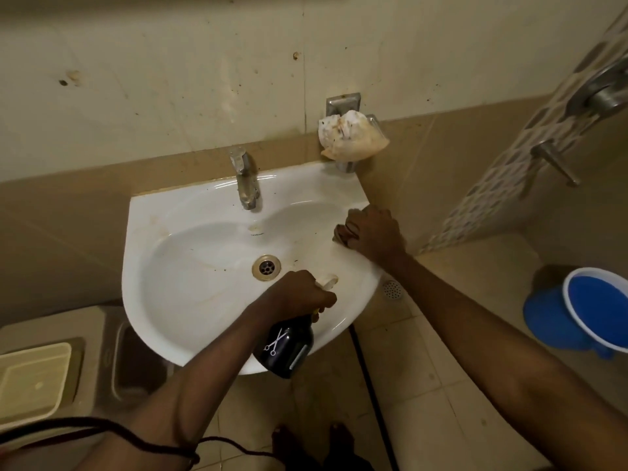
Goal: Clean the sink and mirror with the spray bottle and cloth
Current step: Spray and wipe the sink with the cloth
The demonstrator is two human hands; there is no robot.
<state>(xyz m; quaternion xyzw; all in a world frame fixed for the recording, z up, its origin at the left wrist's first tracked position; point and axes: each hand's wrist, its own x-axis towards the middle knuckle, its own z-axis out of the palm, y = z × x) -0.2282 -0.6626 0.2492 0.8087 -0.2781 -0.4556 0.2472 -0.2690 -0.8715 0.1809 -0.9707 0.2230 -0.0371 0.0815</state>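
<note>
While left hand (299, 295) grips spray bottle (283, 348), nozzle hidden, right hand (373, 237) covers cloth (341, 232) on sink (190, 294) rim

A large shell (351, 136) sits on a metal holder (344, 104) on the wall in the upper middle of the frame. A blue bucket (593, 309) stands at the right edge, with a floor drain (392, 289) to its left. A cream plastic tray (32, 380) lies at the lower left.

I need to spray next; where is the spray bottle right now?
In the head view, the spray bottle is in the left hand, tilted over the sink's front rim, near the drain.
</note>
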